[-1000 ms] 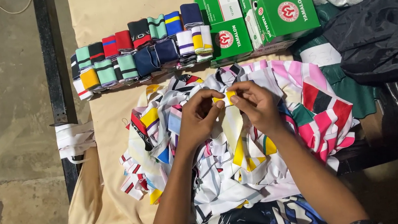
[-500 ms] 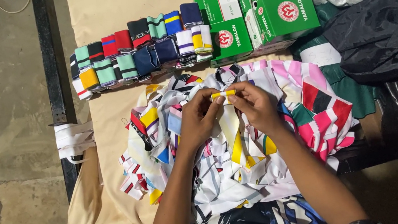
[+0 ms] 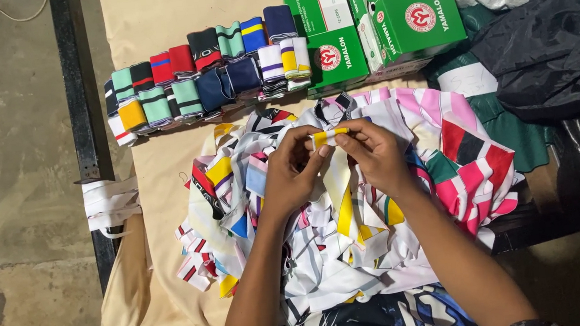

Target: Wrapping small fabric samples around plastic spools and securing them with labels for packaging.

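While both hands meet above the pile of cut fabric pieces (image 3: 355,214), a narrow white-and-yellow striped fabric strip (image 3: 331,136) is stretched between them at its top end. The left hand (image 3: 293,174) pinches the strip's left end with thumb and forefinger, and the right hand (image 3: 375,156) pinches its right end the same way, both closed on it; the rest of the strip hangs down between the wrists onto the pile. The pile lies on the tan cloth covering the desk (image 3: 148,25). Just beyond the pile, a row of folded striped knit bands (image 3: 205,70) runs across the cloth, and beside the row's right end stand green cardboard boxes (image 3: 390,18). To the right of the pile lie black plastic bags (image 3: 563,48).

Compared with half a second ago, the hands sit at much the same spot over the pile, the strip's held end stays level between the fingertips, and the row and the boxes are unmoved.
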